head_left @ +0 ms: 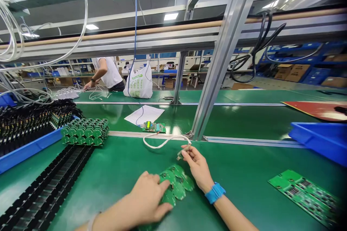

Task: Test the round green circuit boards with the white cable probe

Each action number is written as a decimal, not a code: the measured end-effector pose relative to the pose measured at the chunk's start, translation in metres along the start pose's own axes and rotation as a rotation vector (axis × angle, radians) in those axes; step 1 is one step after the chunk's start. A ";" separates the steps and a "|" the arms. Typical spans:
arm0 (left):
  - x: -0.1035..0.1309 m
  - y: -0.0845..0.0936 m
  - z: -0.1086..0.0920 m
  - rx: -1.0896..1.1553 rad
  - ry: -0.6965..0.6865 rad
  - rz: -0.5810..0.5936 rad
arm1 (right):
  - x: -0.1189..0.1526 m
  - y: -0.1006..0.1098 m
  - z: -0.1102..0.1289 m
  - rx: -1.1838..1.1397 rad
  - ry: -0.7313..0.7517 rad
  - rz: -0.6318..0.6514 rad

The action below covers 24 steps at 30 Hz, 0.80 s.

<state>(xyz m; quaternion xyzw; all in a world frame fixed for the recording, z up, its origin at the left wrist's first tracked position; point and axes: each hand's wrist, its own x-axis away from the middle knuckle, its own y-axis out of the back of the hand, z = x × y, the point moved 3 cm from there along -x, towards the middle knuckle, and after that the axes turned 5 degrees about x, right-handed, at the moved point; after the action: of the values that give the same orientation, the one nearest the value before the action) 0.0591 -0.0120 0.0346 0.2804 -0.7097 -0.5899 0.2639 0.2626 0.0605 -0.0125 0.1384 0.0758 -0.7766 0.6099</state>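
My left hand (149, 195), slightly blurred, has its fingers and thumb closed on the left side of a green circuit board panel (177, 184) made of several rounded boards. Between the thumb and fingers of my right hand (199, 168), which wears a blue wristband (215, 192), is a small pale connector (183, 152). It hangs above the panel's far edge, apart from it. A white cable (154, 147) runs from this connector to a small circuit board with a lit yellow-green display (148, 125). Under my left palm, part of the panel is hidden.
Stacked round green boards (85, 132) stand on a black slotted rack (48, 187) at left. Beside them lies a blue tray (29, 148). A large circuit board (306, 195) and a blue bin (320, 140) are at right. A metal post (214, 79) rises ahead. A person (108, 72) works beyond.
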 end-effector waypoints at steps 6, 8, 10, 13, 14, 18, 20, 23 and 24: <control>0.007 0.010 0.028 0.146 -0.366 0.016 | -0.003 -0.001 0.004 0.027 0.038 0.004; 0.006 0.001 0.023 0.148 -0.350 -0.014 | -0.002 -0.003 0.004 0.053 0.052 0.025; 0.005 -0.007 0.013 0.152 -0.380 -0.026 | -0.001 -0.006 0.005 0.076 0.067 0.051; 0.003 -0.016 -0.002 0.154 -0.439 -0.011 | 0.002 -0.012 0.007 0.113 0.087 0.114; 0.002 -0.018 -0.005 0.154 -0.444 -0.008 | 0.003 -0.013 0.008 0.133 0.092 0.139; -0.001 -0.022 -0.009 0.152 -0.433 -0.032 | 0.005 -0.016 0.005 0.220 0.090 0.214; -0.002 -0.025 -0.009 0.145 -0.432 -0.052 | 0.005 -0.016 0.003 0.253 0.092 0.227; -0.004 -0.033 -0.006 0.117 -0.449 -0.073 | 0.005 -0.013 0.003 0.281 0.103 0.225; -0.005 -0.036 -0.005 0.107 -0.456 -0.076 | 0.004 -0.013 0.003 0.284 0.107 0.223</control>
<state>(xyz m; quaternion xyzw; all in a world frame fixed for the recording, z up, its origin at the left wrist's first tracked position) 0.0694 -0.0176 -0.0005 0.1800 -0.7703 -0.6089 0.0590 0.2492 0.0588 -0.0115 0.2717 -0.0182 -0.6988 0.6615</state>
